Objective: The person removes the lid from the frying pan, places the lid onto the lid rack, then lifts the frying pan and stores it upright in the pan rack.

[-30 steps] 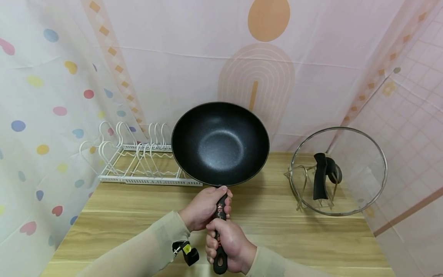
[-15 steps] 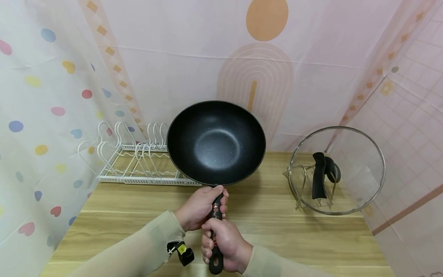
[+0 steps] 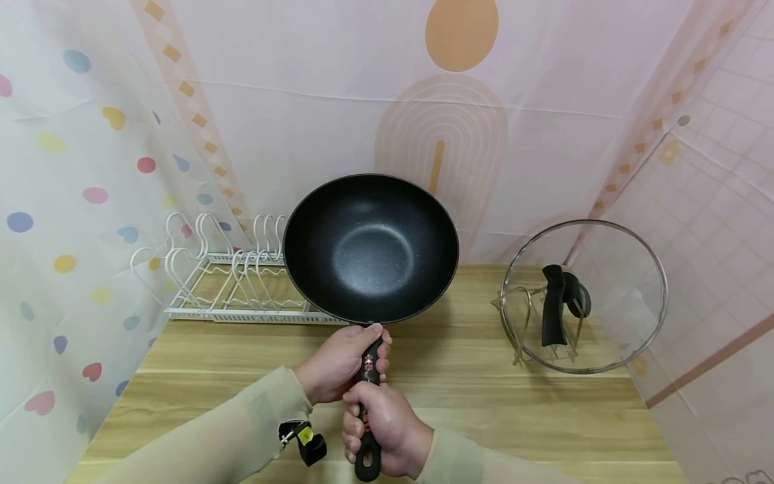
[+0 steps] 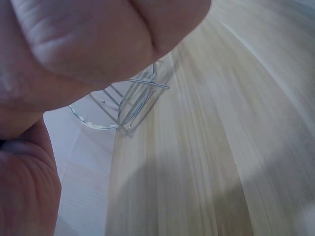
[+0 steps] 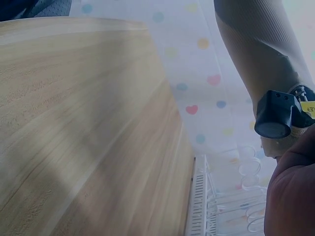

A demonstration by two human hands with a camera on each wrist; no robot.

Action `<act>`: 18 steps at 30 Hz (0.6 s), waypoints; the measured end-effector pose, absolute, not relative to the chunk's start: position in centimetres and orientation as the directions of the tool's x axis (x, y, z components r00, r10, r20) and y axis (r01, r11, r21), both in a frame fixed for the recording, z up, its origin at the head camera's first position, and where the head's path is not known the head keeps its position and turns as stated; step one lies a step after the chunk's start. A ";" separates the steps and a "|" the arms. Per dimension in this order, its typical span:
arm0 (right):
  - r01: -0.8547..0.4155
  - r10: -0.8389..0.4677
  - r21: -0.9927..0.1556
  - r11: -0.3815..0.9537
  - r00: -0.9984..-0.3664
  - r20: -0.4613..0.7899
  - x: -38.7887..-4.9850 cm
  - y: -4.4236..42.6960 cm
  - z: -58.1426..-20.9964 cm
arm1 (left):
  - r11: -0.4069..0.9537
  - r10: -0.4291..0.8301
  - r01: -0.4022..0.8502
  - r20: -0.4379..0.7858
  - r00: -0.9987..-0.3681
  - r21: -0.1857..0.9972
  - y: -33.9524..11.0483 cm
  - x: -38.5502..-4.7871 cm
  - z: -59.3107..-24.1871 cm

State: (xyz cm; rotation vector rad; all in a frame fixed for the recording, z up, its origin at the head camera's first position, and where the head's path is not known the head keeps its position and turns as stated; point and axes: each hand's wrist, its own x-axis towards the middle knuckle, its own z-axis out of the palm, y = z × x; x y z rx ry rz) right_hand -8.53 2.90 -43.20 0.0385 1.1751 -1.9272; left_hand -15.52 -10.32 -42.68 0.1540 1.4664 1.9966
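Note:
A black wok is held up over the wooden table, its dark inside facing me in the head view. My left hand grips the upper part of its black handle, close to the pan, with the thumb lying along the top. Just below, my right hand wraps round the lower part of the handle, whose looped end sticks out beneath the fist. In the left wrist view, the fingers fill the upper left. Only part of a hand shows at the right edge of the right wrist view.
A white wire rack stands at the back left, partly behind the wok. At the right, a glass lid with a black handle leans in a metal stand. Patterned curtains surround the wooden table.
In the head view, the wok and both hands shift slightly left. The rack, lid and curtain pattern also slide a little left in the picture. Both hands keep their hold on the handle.

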 end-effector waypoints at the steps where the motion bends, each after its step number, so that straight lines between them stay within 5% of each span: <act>1: 0.674 -0.645 -0.714 -0.190 -0.634 -0.427 -8.5 2.9 -43.2 | -0.165 0.561 -0.428 -0.273 -0.782 0.888 -10.4 -15.5 -42.6; 18: 0.689 -0.671 -0.702 -0.177 -0.607 -0.427 -8.1 2.3 -42.4 | -0.154 0.562 -0.431 -0.280 -0.778 0.889 -11.1 -15.1 -41.9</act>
